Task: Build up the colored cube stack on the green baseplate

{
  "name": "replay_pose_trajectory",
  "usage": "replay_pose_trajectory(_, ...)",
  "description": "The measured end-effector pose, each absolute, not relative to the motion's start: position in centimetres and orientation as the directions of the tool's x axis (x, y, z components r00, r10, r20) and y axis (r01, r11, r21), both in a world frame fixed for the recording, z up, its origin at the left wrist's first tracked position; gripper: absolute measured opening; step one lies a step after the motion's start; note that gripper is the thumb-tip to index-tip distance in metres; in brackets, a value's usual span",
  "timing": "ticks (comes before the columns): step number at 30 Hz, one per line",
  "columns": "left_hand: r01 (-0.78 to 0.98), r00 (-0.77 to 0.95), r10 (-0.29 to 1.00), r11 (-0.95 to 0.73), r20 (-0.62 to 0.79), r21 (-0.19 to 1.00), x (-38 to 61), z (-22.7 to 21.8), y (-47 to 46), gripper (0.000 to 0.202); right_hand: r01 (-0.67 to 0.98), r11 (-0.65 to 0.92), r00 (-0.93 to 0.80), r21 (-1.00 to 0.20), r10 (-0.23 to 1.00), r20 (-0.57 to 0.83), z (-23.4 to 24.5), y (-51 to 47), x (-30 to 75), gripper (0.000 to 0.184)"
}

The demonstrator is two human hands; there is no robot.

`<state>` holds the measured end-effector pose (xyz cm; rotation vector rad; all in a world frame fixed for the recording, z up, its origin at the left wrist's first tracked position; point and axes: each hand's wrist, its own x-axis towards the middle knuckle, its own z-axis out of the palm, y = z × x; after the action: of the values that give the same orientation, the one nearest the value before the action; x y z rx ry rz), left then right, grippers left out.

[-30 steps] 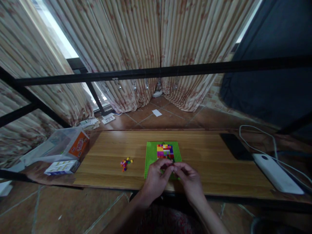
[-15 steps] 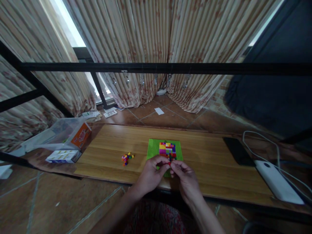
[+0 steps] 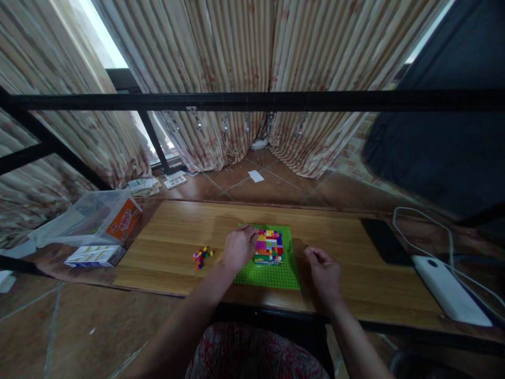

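A green studded baseplate [image 3: 270, 279] lies on the wooden tabletop before me. On it stands a block of multicoloured toy bricks [image 3: 269, 247] in several layers. My left hand [image 3: 240, 245] is over the plate's left side, its fingers pinched at the block's upper left corner. A small red brick [image 3: 261, 231] shows at its fingertips. To the right of the plate, my right hand [image 3: 324, 269] hovers with thumb and fingers drawn together; I see nothing between them. A small heap of loose coloured bricks [image 3: 202, 257] lies left of the plate.
A clear plastic bin [image 3: 84, 213] with an orange label and a white box [image 3: 93, 255] are at the left. A black phone-like slab [image 3: 384, 241], a white power bank-like device [image 3: 450, 289] and a white cable [image 3: 450, 237] are at the right. A black rail [image 3: 252, 101] crosses behind.
My hands have parted from in front of the block. The left has gone up and left to the block's corner with the red brick; the right has moved right, off the plate.
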<state>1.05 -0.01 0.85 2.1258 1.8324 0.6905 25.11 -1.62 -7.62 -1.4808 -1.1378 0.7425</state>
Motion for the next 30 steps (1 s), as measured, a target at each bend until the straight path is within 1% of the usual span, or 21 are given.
replay_pose_trajectory(3, 0.890, 0.121, 0.977, -0.186, 0.178, 0.416, 1.4, 0.7, 0.1, 0.024, 0.373, 0.024, 0.338, -0.928, 0.927, 0.160, -8.7, -1.9, 25.8, 0.037)
replay_pose_trajectory(5, 0.899, 0.139, 0.976, -0.195, 0.167, 0.393, 1.5, 0.6, 0.1, 0.025, 0.415, 0.027, 0.313, -0.909, 0.934, 0.171, -8.8, -2.2, 25.8, 0.036)
replay_pose_trajectory(14, 0.916, 0.119, 0.984, -0.160, 0.133, 0.367, 1.8, 1.0, 0.7, 0.020, 0.446, 0.036, 0.290, -0.894, 0.940, 0.182, -8.9, -2.4, 25.4, 0.032)
replay_pose_trajectory(24, 0.883, 0.071, 0.979, -0.151, 0.192, 0.445, 1.8, 0.0, 0.8, 0.015, 0.454, 0.041, 0.299, -0.890, 0.934, 0.196, -8.6, -2.5, 25.1, 0.031)
replay_pose_trajectory(27, 0.853, 0.067, 0.970, -0.177, 0.233, 0.490, 1.8, -0.3, 0.6, 0.014, 0.460, 0.050, 0.300, -0.887, 0.931, 0.208, -8.6, -2.5, 25.1, 0.031)
replay_pose_trajectory(30, 0.800, 0.038, 0.957, -0.202, 0.288, 0.565, 1.7, -0.7, 0.3, 0.013, 0.464, 0.046, 0.297, -0.885, 0.933, 0.204, -8.7, -2.5, 25.1, 0.031)
